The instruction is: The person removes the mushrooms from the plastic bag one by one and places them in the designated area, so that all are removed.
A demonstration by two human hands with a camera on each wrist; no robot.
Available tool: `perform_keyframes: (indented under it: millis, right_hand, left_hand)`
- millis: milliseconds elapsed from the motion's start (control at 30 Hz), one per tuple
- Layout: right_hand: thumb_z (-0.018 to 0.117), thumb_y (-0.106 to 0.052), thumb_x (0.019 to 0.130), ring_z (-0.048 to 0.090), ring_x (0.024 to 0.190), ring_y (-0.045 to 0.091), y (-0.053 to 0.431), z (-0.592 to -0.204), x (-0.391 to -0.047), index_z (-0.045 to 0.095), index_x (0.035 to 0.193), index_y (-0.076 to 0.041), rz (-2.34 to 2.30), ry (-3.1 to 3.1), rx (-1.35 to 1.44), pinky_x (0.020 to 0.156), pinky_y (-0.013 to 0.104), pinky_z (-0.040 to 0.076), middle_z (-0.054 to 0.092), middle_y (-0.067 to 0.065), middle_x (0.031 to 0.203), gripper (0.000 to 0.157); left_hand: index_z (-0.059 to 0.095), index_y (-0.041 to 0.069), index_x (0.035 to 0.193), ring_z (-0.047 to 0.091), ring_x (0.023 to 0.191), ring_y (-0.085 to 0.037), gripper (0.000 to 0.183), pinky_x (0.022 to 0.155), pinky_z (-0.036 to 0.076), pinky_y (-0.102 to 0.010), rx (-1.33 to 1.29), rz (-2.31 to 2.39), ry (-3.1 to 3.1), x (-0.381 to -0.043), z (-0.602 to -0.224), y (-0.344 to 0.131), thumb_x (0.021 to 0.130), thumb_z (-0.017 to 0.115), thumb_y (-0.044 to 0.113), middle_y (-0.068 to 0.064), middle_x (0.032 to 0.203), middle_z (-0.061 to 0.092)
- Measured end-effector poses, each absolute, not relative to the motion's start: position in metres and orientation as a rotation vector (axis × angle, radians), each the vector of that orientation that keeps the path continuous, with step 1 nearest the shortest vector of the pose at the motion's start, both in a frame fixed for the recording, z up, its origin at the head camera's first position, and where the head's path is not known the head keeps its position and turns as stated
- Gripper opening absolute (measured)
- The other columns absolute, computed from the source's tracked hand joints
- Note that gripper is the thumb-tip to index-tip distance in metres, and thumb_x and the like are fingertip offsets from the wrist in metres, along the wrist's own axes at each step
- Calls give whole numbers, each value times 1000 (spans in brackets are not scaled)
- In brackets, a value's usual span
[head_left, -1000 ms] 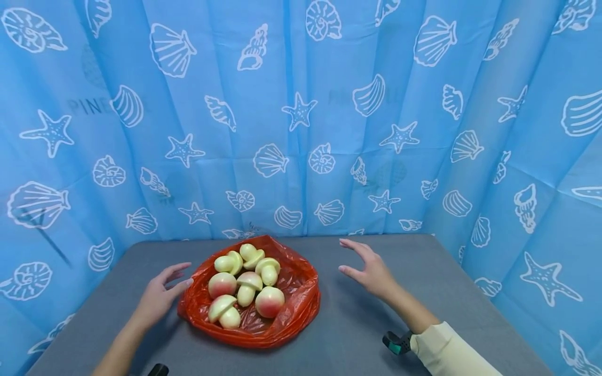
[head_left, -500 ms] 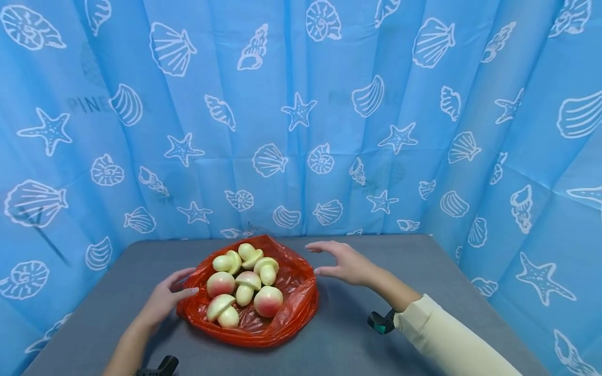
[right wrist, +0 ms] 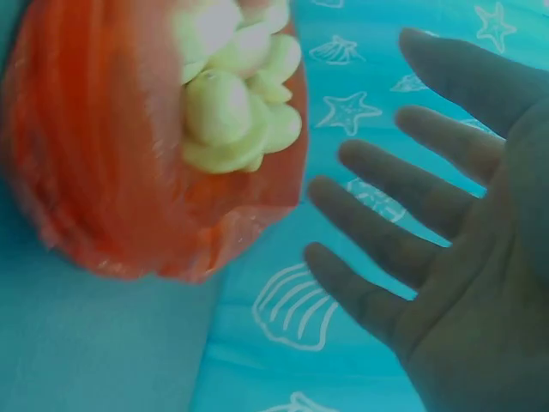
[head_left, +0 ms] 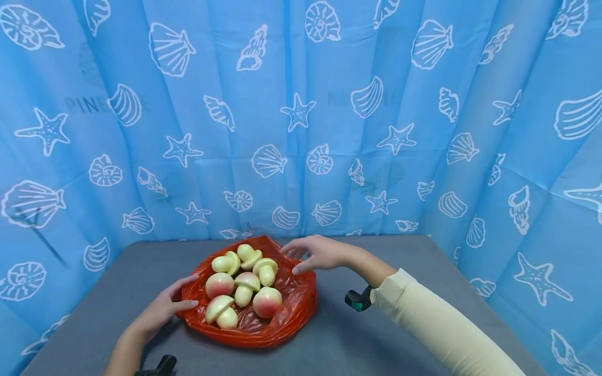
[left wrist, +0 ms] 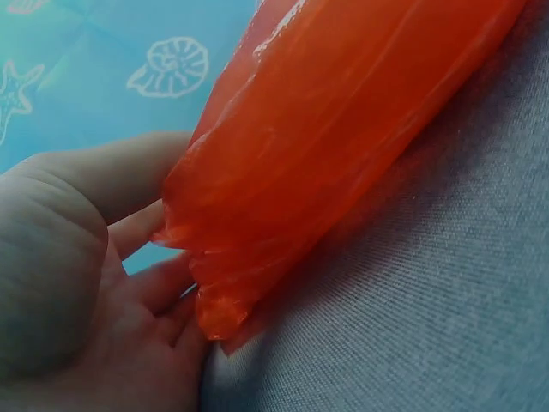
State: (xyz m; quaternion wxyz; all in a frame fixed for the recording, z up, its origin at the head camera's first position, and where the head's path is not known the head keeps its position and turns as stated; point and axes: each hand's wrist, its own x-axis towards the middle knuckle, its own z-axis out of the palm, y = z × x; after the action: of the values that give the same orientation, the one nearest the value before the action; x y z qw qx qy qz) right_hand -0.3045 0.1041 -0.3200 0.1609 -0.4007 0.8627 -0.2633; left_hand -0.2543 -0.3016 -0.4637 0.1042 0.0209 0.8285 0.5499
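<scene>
A red plastic bag (head_left: pixel 301 313) lies wide-mouthed on the table, its rim rolled outward. Inside sit several pale yellow mushroom-shaped pieces, such as the mushroom (head_left: pixel 246 288) in the middle with a pink-tinged cap. Two rounded pink-and-cream pieces (head_left: pixel 267 302) show no stem from above. My left hand (head_left: pixel 162 310) is at the bag's left rim, thumb and fingers apart; in the left wrist view the bag's edge hides its fingertips. My right hand (head_left: pixel 324 254) hovers over the right rear rim. Its fingers are spread and hold nothing in the right wrist view.
The bag rests on a grey cloth-covered table (head_left: pixel 376 334). A blue curtain (head_left: pixel 329 156) printed with white shells and starfish hangs behind the table and along its sides. Black wrist devices (head_left: pixel 359 299) are worn below both hands.
My right hand has moved left from beside the bag to over its right rear rim. My left hand has shifted slightly right and down, onto the bag's left rim. The bag's contents look unchanged.
</scene>
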Motion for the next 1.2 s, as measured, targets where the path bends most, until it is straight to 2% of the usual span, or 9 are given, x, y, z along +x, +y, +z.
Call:
perform_keyframes:
  millis: [133,300,400,533,767,1000,1200]
  right_hand:
    - [71,-23,89,56,119,25,92,-320,-310,58,133,-20,-735,2387,-1087,90,32,50,62,1,125,45]
    - [70,-23,90,53,121,28,75,-330,-317,55,137,-13,-743,2271,-1043,88,31,50,59,9,129,50]
    - [70,-23,90,54,120,24,63,-341,-320,54,138,-10,-750,2207,-1021,89,31,50,58,12,131,52]
    - [70,-23,90,57,115,18,50,-357,-323,56,136,-13,-732,2173,-1007,88,29,51,60,11,129,49]
    - [72,-22,88,49,122,23,39,-371,-321,60,132,-20,-670,2206,-969,88,29,49,56,5,132,46]
    - [74,-22,85,42,120,11,34,-385,-319,59,135,-21,-522,2240,-1044,103,32,38,51,-8,133,52]
    - [74,-21,85,43,119,7,29,-390,-317,61,132,-22,-468,2256,-1117,103,30,37,53,-11,130,49]
  left_hand:
    - [31,11,152,17,138,-49,75,104,28,-65,72,1614,2441,-254,-463,-302,90,69,31,-27,155,18]
    - [31,12,151,17,138,-49,75,104,28,-65,67,1616,2438,-253,-463,-303,90,69,31,-27,155,18]
    - [32,12,151,18,138,-49,75,104,30,-64,72,1621,2440,-254,-464,-303,90,69,31,-27,155,18]
    - [33,11,151,19,138,-49,74,103,33,-62,82,1626,2449,-254,-465,-304,90,69,31,-27,155,19]
    - [34,12,150,23,136,-48,73,101,39,-58,92,1636,2450,-256,-465,-303,90,69,31,-27,154,22]
    - [34,13,151,22,137,-48,73,102,37,-60,85,1617,2459,-257,-466,-301,90,68,33,-26,154,22]
    - [34,12,151,22,136,-48,72,102,37,-59,71,1626,2458,-255,-466,-302,90,68,31,-26,154,21]
